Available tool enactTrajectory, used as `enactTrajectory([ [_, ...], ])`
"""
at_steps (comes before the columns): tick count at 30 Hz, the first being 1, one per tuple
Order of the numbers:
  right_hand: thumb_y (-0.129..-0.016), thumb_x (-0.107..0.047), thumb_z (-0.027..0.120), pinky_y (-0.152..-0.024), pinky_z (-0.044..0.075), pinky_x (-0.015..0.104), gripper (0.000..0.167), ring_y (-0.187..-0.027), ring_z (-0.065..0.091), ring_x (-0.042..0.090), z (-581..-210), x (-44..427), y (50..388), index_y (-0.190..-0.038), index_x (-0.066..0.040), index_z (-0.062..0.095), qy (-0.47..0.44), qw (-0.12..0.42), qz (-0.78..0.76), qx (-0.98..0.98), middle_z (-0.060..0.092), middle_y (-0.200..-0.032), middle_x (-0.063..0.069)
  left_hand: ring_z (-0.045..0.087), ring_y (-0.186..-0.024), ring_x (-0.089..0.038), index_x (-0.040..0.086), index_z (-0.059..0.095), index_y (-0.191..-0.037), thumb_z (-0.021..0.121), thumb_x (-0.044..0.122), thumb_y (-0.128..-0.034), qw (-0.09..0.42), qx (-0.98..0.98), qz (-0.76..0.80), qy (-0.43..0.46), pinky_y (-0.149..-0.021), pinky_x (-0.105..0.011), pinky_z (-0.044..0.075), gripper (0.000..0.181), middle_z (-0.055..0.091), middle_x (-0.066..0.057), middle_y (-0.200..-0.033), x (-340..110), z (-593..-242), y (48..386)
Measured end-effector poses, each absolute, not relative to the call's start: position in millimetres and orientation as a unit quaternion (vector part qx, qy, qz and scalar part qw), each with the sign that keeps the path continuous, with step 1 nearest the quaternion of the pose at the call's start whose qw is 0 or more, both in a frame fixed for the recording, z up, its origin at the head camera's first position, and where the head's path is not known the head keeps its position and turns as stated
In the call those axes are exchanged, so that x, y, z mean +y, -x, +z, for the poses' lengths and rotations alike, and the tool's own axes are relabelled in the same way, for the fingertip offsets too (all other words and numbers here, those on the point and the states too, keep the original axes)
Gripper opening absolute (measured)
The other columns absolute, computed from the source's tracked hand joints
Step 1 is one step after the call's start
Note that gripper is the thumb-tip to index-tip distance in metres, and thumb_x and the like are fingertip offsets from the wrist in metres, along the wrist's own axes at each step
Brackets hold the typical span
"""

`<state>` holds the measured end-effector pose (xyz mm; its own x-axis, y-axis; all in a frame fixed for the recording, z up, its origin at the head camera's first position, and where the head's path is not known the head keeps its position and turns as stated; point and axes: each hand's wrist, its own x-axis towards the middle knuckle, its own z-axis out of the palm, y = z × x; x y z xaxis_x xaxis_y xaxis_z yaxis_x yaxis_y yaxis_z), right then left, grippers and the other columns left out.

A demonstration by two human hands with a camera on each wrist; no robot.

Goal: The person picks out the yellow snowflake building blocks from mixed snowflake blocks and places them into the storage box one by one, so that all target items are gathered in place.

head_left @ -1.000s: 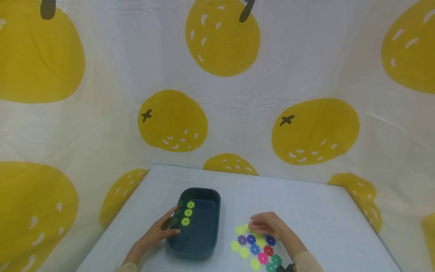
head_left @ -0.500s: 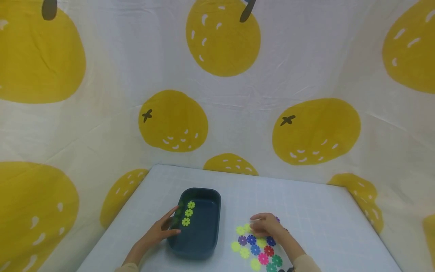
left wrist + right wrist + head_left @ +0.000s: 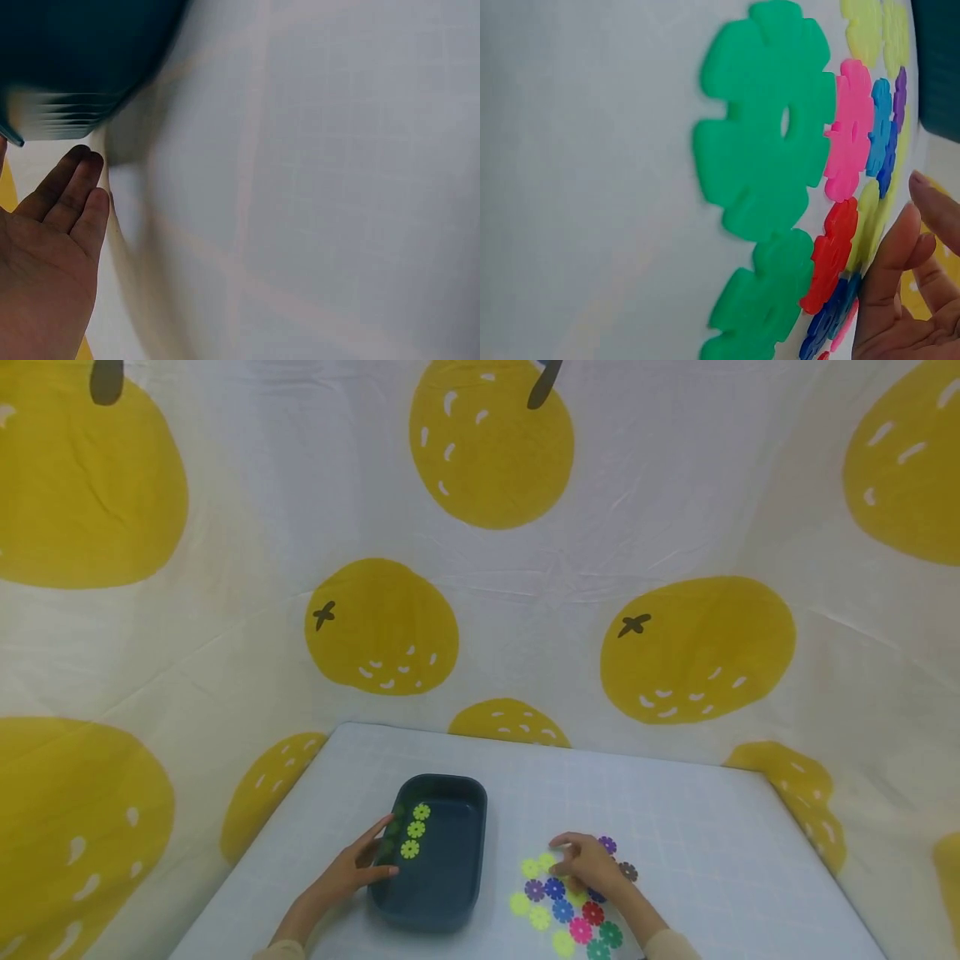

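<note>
Since the discs [image 3: 576, 935] look like thin plastic, expect light, stiff, maybe slippery handling; pinch by notched edges. On the surface [image 3: 690, 827], near side: two green discs [image 3: 757, 157], one pink disc [image 3: 855, 101], one red disc [image 3: 832, 259]. Beyond: yellow-green, blue, purple discs, full count hidden by right hand [image 3: 591, 862], its fingertips apart, no grip visible. Left hand [image 3: 351, 867], fingers spread, rests at one tray's rim [image 3: 484, 827]; three yellow-green discs [image 3: 416, 833] in a row inside.

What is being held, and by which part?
The left hand holds the dark tray by its left rim, thumb over the edge. I can't tell whether the right hand holds anything.
</note>
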<state>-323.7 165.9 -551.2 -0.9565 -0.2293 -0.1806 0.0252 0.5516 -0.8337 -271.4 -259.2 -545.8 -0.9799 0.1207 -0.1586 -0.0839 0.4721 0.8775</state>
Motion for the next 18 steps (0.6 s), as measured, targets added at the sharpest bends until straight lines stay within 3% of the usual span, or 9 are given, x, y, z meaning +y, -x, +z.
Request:
enactTrajectory([
  [12, -0.077, -0.021, 0.084, -0.047, 0.044, 0.025, 0.043, -0.053, 0.049, 0.014, -560.9, 160.0, 323.1, -0.117, -0.014, 0.070, 0.068, 0.103, -0.428, 0.895, 0.055, -0.076, 0.003, 0.029, -0.146, -0.044, 0.035, 0.026, -0.157, 0.078, 0.033, -0.0853, 0.097, 0.846, 0.524, -0.013, -0.117, -0.057, 0.031, 0.089, 0.022, -0.018, -0.163, -259.3, -549.2, 272.9],
  [18, -0.081, -0.023, 0.081, -0.047, 0.042, 0.024, 0.038, -0.054, 0.048, 0.014, -561.7, 157.1, 322.0, -0.117, -0.017, 0.070, 0.065, 0.099, -0.410, 0.904, 0.054, -0.077, 0.002, 0.027, -0.147, -0.044, 0.035, 0.026, -0.157, 0.078, 0.034, -0.0851, 0.100, 0.846, 0.524, -0.013, -0.118, -0.057, 0.029, 0.089, 0.021, -0.018, -0.164, -260.3, -549.6, 273.0],
])
